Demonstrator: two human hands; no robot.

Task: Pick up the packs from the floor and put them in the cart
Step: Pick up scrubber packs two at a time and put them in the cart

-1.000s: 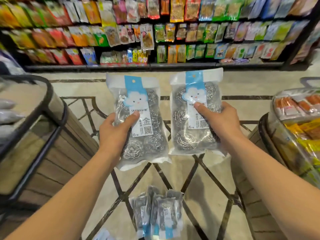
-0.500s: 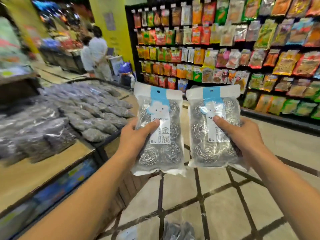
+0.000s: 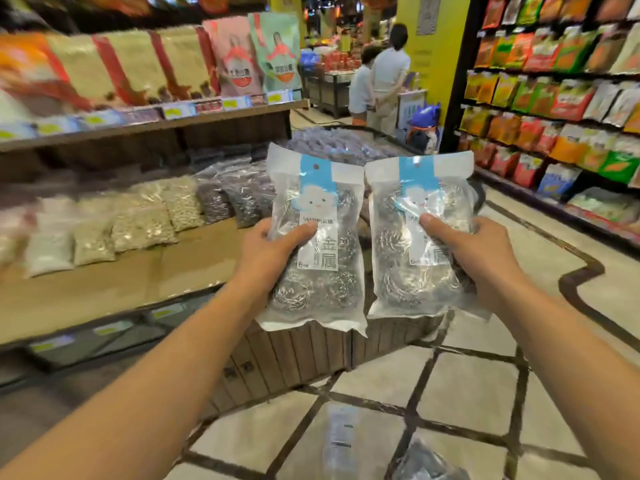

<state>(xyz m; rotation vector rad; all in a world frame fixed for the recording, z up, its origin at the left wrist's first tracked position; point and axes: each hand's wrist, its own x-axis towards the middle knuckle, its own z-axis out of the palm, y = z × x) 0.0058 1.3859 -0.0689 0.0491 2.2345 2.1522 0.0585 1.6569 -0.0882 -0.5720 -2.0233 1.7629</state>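
We hold two packs of steel scourers up in front of us, side by side and upright, their inner edges just about touching. Our left hand [image 3: 268, 252] has its grip closed on the left scourer pack [image 3: 317, 237], thumb laid across the white label on the front and the fingers wrapped behind the left edge. Our right hand [image 3: 472, 251] grips the right scourer pack [image 3: 417, 233] the same way, thumb on the front and fingers curled round the right edge. Each pack is clear plastic with a blue header strip and a cloud face, with coils of silver wire inside. Behind the packs stands a wood-slatted display bin [image 3: 304, 351] heaped with dark bagged goods, and to the left a low shelf [image 3: 104, 289] carries bags of pale grains and beans. Down on the tiled floor [image 3: 467, 386], near the bottom edge, lie a clear flat pack [image 3: 341, 434] and a darker pack [image 3: 426, 462], both blurred. On the right runs a wall rack of snack bags [image 3: 554, 98], and two shoppers [image 3: 381, 77] stand with their backs to us further up the aisle.
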